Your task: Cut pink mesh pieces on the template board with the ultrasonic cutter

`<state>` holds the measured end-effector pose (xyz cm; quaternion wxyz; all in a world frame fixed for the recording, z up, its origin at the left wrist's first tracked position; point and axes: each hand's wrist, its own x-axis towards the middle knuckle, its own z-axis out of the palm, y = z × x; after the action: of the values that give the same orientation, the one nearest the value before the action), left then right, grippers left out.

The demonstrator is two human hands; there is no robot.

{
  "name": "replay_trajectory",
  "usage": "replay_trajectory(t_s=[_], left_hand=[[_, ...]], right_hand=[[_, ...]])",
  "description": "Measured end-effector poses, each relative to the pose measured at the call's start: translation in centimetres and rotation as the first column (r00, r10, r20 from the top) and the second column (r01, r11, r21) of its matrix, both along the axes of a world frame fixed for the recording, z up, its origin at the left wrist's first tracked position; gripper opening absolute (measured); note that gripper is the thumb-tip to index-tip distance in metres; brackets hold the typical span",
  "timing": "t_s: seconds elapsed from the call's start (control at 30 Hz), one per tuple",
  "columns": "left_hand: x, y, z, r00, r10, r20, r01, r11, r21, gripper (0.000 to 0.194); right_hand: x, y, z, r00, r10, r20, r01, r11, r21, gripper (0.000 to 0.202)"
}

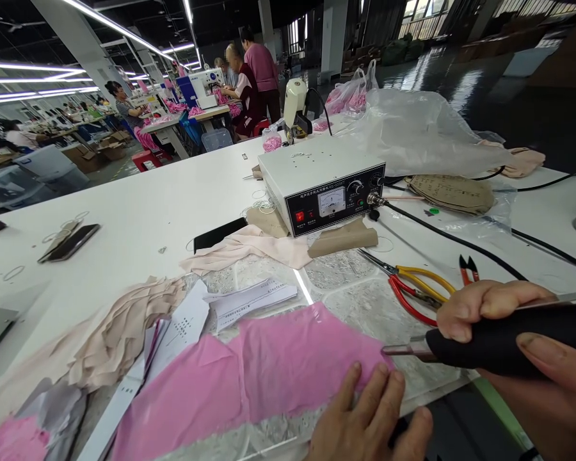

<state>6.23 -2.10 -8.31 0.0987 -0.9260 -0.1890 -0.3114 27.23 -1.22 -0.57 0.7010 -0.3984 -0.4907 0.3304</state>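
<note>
My right hand [494, 310] grips the black body of a handheld ultrasonic welder [499, 339]. Its metal tip meets the right corner of a piece of pink fabric [288, 365]. Just below that tip, my left hand [365, 416] lies with its fingers apart and its fingertips on the fabric. The pink fabric is spread over a grey patterned board [345, 278], with a fold or seam across its middle. White paper patterns [173, 339] with printed marks lie at its left edge.
A control box [326, 192] with a dial and cables stands behind the fabric. Scissors with red and yellow handles [415, 288] lie near my right hand. Beige fabric [120, 333] is heaped left, near a phone [72, 243]. People [262, 70] are at sewing machines beyond.
</note>
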Motion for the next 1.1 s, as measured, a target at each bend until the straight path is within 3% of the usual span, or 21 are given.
replay_trajectory(t_s=[0.23, 0.43, 0.57, 0.9, 1.1], left_hand=[[0.3, -0.2, -0.1, 0.999, 0.005, 0.04, -0.006, 1.0, 0.026, 0.06], [0.1, -0.3, 0.4, 1.0, 0.028, 0.005, -0.028, 0.999, -0.02, 0.056], [0.1, -0.2, 0.4, 1.0, 0.025, 0.011, -0.025, 1.0, 0.007, 0.055], [0.1, -0.2, 0.3, 0.999, 0.032, -0.002, -0.032, 0.999, 0.013, 0.056], [0.2, -0.2, 0.5, 0.999, 0.049, 0.012, -0.049, 0.999, 0.011, 0.053]], right_hand=[[-2.0, 0.0, 0.7, 0.993, -0.052, -0.11, 0.043, 0.996, -0.083, 0.009], [-0.8, 0.0, -0.4, 0.998, 0.058, -0.024, -0.058, 0.998, -0.036, 0.012], [-0.2, -0.3, -0.8, 0.998, 0.063, -0.01, -0.063, 0.998, -0.03, 0.013], [-2.1, 0.3, 0.7, 0.999, 0.0, -0.047, -0.002, 0.999, -0.044, 0.014], [-2.3, 0.5, 0.7, 0.999, -0.002, -0.032, -0.001, 0.998, -0.069, 0.013]])
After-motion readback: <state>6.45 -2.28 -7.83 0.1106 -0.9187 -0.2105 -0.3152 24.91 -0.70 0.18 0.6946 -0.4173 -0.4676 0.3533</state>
